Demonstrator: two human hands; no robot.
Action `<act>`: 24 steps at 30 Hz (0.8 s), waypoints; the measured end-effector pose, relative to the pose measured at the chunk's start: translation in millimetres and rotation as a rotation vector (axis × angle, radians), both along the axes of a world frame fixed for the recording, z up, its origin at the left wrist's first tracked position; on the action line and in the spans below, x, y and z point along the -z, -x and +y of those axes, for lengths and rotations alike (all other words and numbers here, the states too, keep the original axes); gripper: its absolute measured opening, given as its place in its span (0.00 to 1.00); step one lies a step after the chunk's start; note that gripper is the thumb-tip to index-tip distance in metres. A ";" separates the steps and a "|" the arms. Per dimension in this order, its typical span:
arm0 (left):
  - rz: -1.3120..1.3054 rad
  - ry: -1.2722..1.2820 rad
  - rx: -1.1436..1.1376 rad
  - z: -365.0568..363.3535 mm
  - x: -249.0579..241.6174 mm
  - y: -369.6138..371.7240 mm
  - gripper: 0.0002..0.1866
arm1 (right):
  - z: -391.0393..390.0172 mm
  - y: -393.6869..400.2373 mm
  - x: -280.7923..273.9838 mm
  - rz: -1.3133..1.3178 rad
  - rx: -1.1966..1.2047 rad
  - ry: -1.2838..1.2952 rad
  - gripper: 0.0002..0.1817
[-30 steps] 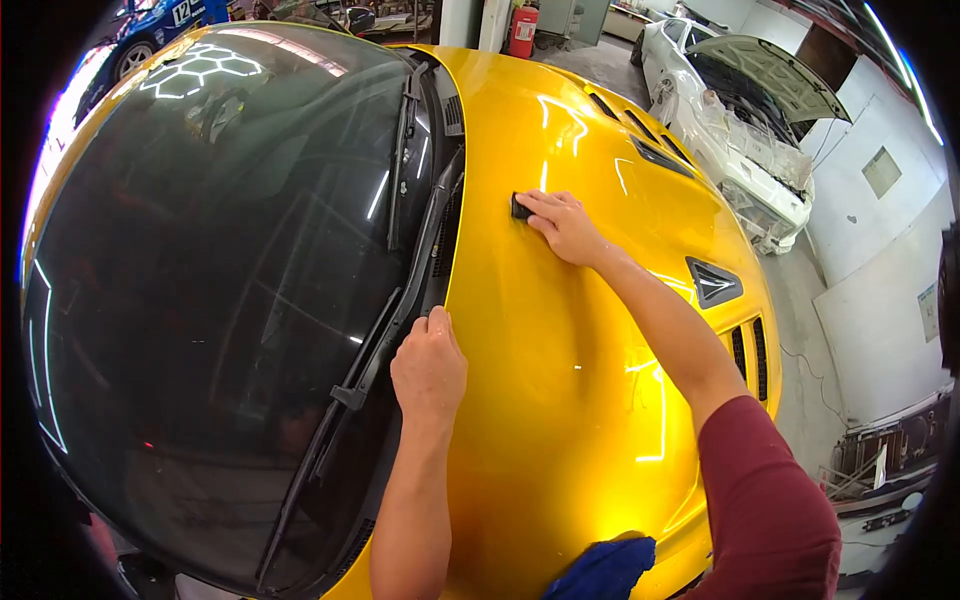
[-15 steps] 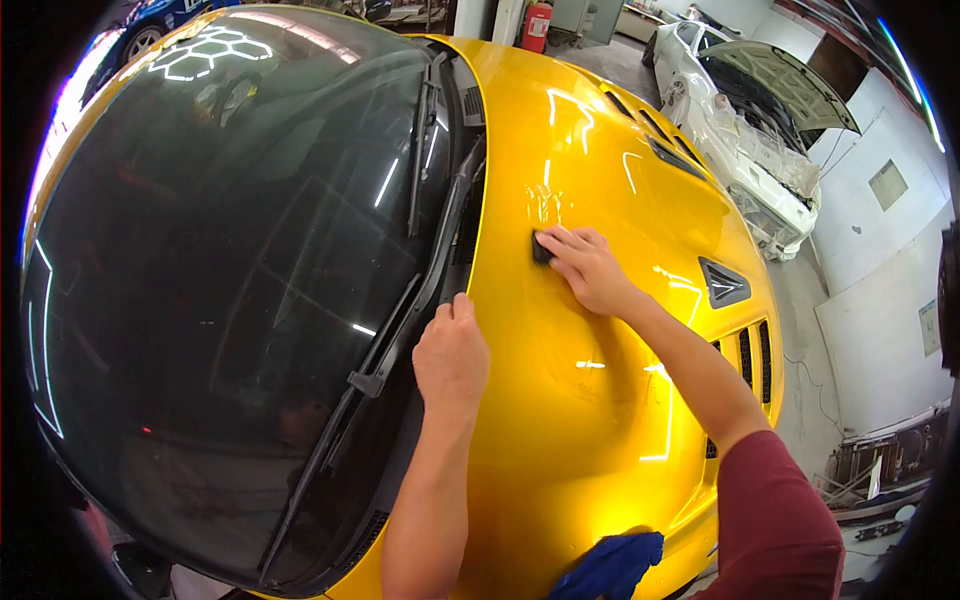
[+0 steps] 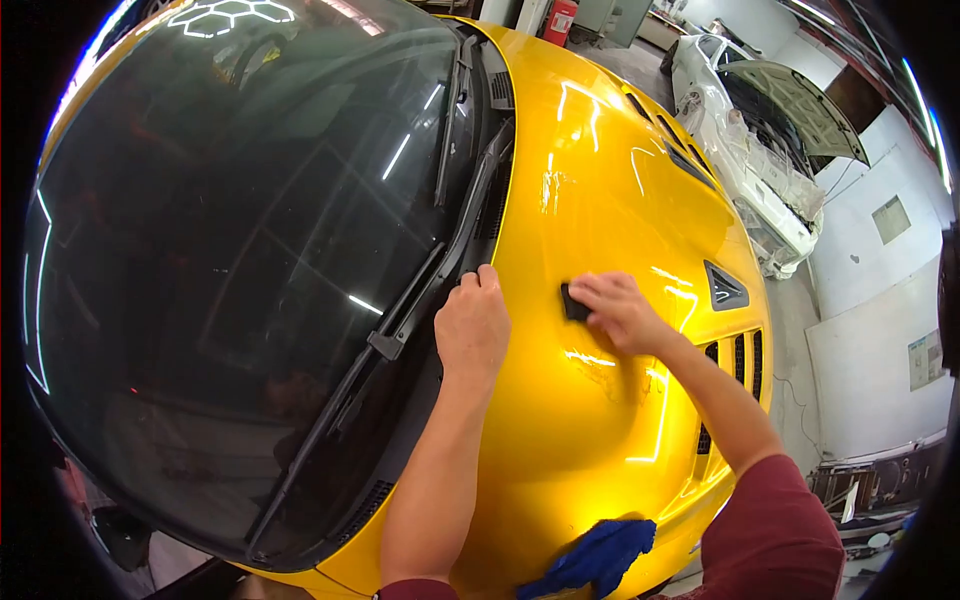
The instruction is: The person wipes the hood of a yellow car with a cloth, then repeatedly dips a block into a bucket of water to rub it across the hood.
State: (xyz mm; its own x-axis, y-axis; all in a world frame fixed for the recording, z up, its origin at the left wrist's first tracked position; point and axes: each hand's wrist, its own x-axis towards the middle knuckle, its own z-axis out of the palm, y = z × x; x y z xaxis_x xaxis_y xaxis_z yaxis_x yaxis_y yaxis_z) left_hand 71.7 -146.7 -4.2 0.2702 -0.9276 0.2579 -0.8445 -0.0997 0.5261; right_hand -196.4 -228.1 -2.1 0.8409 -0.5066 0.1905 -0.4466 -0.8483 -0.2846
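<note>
A small black applicator block (image 3: 575, 303) is pressed flat against the glossy yellow car hood (image 3: 540, 400). The fingers of my right hand (image 3: 622, 312) are closed round it. My left hand (image 3: 473, 318) is curled into a fist at the hood's rear edge, beside the windshield base. Whatever it may hold is hidden by the fingers. Shiny streaks mark the paint above and below the block. A crumpled blue cloth (image 3: 595, 560) lies on the near part of the hood.
The dark windshield (image 3: 240, 270) with its black wiper (image 3: 385, 345) fills the left side. A triangular vent (image 3: 727, 287) and slotted vents (image 3: 740, 360) break the hood's surface. Beyond stand a white car (image 3: 755, 170) with its hood raised and a red fire extinguisher (image 3: 559, 22).
My right hand has slid the black block toward me along the hood, away from the upper streaks. The left fist stays by the rear edge. The view has shifted slightly.
</note>
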 end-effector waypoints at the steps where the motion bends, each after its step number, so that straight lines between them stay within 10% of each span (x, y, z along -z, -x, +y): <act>1: -0.017 -0.006 -0.004 -0.1 -1.1 0.0 0.09 | -24.2 -6.4 8.3 -0.049 0.025 0.051 0.30; 5: -0.036 -0.006 -0.005 -1.6 -0.1 0.1 0.08 | -86.3 -62.7 15.1 -0.166 0.346 0.150 0.25; 12: -0.037 -0.023 0.015 -0.6 0.4 -0.7 0.10 | 87.1 41.6 10.6 -0.032 0.078 0.074 0.28; 18: -0.027 -0.030 0.019 3.9 -11.7 1.7 0.10 | -23.6 -6.6 8.0 -0.157 0.206 0.102 0.24; 24: -0.056 0.027 0.029 5.4 -9.3 2.2 0.11 | 84.9 17.9 4.2 -0.052 0.278 0.066 0.26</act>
State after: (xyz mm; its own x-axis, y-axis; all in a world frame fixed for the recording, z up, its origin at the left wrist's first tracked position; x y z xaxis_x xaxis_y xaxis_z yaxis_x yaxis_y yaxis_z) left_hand 69.5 -141.3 5.1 0.2281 -0.9272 0.2971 -0.8751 -0.0615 0.4800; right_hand -214.3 -143.2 -6.3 0.6600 -0.7010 0.2701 -0.6505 -0.7131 -0.2614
